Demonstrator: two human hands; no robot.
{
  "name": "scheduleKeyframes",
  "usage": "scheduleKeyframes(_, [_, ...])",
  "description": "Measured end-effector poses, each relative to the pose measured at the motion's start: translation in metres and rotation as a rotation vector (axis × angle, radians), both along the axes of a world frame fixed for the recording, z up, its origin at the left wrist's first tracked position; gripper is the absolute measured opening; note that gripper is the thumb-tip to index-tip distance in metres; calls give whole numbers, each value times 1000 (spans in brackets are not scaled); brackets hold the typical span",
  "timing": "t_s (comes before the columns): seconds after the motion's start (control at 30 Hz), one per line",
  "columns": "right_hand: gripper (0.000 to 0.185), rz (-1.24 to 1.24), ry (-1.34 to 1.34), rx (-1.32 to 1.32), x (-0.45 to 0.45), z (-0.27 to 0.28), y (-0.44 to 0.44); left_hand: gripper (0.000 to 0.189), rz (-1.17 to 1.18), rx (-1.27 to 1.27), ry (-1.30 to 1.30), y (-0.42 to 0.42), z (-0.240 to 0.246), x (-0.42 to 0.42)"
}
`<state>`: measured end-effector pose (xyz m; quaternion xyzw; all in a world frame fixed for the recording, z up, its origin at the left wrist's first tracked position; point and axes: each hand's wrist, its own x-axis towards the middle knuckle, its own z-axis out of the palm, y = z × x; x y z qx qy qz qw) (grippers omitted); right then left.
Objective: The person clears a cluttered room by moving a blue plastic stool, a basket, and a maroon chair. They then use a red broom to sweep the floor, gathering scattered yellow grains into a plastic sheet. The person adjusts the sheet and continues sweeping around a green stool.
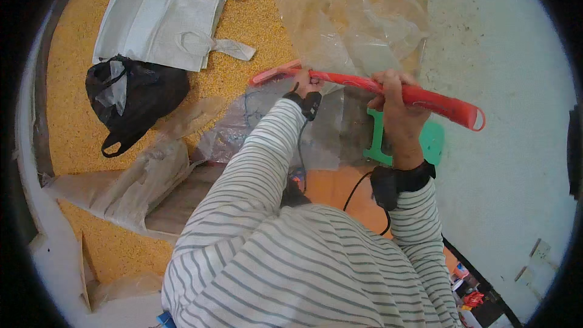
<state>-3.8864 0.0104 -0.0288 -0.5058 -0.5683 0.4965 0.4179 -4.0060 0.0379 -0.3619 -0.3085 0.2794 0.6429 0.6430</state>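
Observation:
A long red plastic tool (341, 78), its kind unclear, slants across the view with a flat, narrow head at its left end and a loop at its right end. My left hand (309, 83) grips it close to the head. Around its thicker right part is my right hand (401, 105). Below the head lies clear plastic sheeting (314, 141). Yellow maize kernels (253, 18) spread over the floor beyond. A green plastic stool (432, 139) stands behind and beside my right hand, partly hidden by it. Both wrists wear black straps with cables.
White woven sacks (155, 18) and a black plastic bag (141, 95) lie on the kernels at left. More clear sheeting (346, 13) covers the far kernels. A crumpled woven sheet (132, 187) lies at lower left. A pale wall (501, 91) rises at right.

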Motion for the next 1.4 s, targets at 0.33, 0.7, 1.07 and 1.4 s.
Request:
scheduleKeyframes(0.33, [14,194,-106,169,-44,-7,80,17,-113,35,70,105,-4,-104])
scheduleKeyframes(0.7, [26,-126,-41,5,65,27,102,13,-413,-87,126,106,55,-15])
scheduleKeyframes(1.07, [28,-267,-183,64,123,29,63,18,-581,35,83,111,45,91])
scheduleKeyframes(1.4, [31,-327,-221,45,150,41,65,15,-546,53,40,104,49,119])
